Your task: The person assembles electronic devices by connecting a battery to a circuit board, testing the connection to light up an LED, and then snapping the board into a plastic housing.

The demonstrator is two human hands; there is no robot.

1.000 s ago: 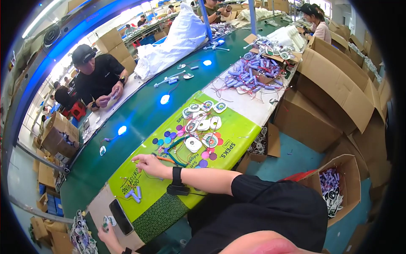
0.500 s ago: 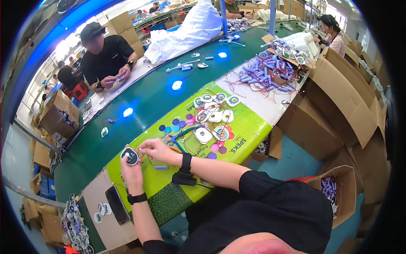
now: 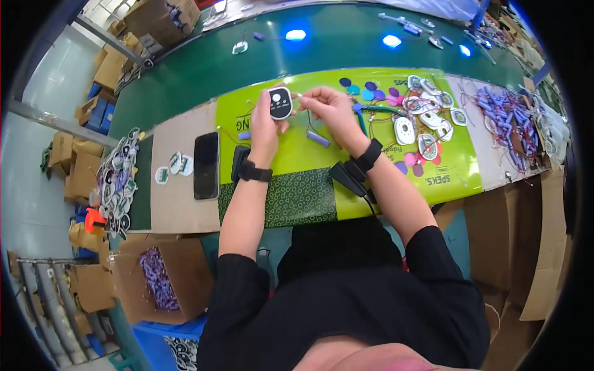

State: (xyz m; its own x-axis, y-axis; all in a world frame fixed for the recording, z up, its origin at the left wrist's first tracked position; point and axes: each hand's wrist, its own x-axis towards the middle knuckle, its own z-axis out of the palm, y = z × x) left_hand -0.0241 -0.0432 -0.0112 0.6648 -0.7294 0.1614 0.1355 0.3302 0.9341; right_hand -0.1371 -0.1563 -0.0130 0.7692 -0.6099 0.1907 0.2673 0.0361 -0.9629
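My left hand [image 3: 265, 128] grips a small rounded module [image 3: 281, 110] with a black face and white rim, held up over the lime-green sheet [image 3: 291, 151]. Close beside the module's right edge, the thumb and forefinger of my right hand [image 3: 336, 112] are pinched on a thin wire. That wire seems to run down to a purple cylindrical battery [image 3: 318, 138] lying on the sheet below; its tip is too small to make out. Another purple battery [image 3: 245, 135] lies partly visible left of my left wrist. Each wrist wears a black band with a dark block.
White round circuit modules [image 3: 405, 131] with red wires cluster to the right, near coloured discs [image 3: 369, 95] and a green-and-blue-handled tool [image 3: 361, 117]. Purple batteries [image 3: 504, 117] pile farther right. A phone [image 3: 206, 166] lies left. Lit modules [image 3: 391, 41] sit on the green belt [image 3: 192, 80].
My view has swung left and down, bringing a box of batteries at lower left into sight. Both hands stay close together, the left still holding the module and the right still pinched beside it.
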